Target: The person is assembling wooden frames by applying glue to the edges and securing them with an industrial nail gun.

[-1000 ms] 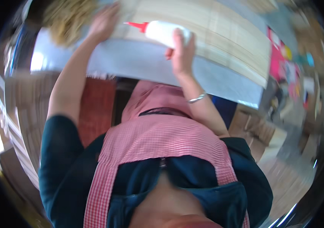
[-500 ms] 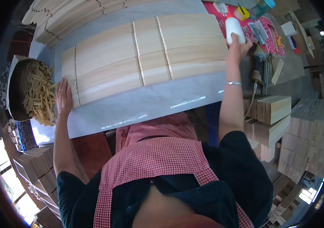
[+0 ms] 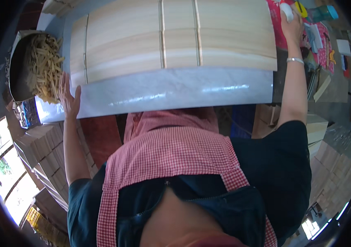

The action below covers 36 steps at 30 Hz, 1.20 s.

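Observation:
Light wooden panels (image 3: 122, 41) lie edge to edge on a grey marble-patterned tabletop (image 3: 175, 88). Three narrow grooves or gaps run across them, one near the left end and two right of the middle. My left hand (image 3: 71, 101) is open at their near left corner, fingers stretched and thumb apart, holding nothing. At the far right, my right hand (image 3: 293, 31) is closed around a white squeeze bottle (image 3: 286, 11) with a red top, partly covered by my fingers. The bottle is over a red patterned cloth (image 3: 276, 26).
Wood strips (image 3: 45, 68) fill a dark container beside the table's left edge. A yellow cup (image 3: 301, 9), a teal-lidded clear jar (image 3: 323, 13) and small tools are at the far right. Wood stacks stand at left (image 3: 47, 144) and right (image 3: 334, 164).
My left hand has come off the panels' left end toward the near edge, its thumb now spread. My right hand remains on the bottle, which is farther up the cloth. The whole view has shifted.

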Motion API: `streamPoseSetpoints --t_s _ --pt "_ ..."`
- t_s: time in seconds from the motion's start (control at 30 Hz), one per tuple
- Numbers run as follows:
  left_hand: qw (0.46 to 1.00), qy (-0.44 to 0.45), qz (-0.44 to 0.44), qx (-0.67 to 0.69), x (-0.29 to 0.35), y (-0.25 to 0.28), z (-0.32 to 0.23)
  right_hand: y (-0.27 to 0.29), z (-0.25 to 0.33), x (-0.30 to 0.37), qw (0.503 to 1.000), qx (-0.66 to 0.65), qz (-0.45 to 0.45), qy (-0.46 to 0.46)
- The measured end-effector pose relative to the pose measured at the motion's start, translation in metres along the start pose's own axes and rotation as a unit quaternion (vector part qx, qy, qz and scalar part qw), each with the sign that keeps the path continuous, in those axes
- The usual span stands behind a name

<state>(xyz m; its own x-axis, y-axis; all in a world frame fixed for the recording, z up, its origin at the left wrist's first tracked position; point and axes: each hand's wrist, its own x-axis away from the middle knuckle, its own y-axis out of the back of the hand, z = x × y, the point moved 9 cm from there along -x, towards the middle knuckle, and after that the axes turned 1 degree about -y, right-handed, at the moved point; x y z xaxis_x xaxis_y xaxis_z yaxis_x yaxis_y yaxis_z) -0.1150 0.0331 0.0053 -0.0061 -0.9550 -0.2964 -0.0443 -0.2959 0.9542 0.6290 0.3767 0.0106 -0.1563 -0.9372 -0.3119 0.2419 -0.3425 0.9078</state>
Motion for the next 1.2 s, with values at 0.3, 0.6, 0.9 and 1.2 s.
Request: streamPoseSetpoints --t_s 0.3,0.6,0.9,1.2 --pt "0.998 -0.004 0.055 0.006 0.023 -0.028 0.037 0.038 0.110 0.231 0.937 0.070 0.037 0.340" --pt "0.996 0.008 0.088 -0.016 0.031 -0.034 0.049 0.031 0.106 0.234 0.937 -0.022 0.171 0.304" --pt "0.984 0.004 0.109 0.143 0.064 -0.037 0.057 0.057 0.109 0.235 0.922 -0.077 0.155 0.346" --pt "0.990 -0.049 0.130 0.037 0.019 -0.008 -0.016 0.035 0.122 0.209 0.912 0.083 0.210 0.341"
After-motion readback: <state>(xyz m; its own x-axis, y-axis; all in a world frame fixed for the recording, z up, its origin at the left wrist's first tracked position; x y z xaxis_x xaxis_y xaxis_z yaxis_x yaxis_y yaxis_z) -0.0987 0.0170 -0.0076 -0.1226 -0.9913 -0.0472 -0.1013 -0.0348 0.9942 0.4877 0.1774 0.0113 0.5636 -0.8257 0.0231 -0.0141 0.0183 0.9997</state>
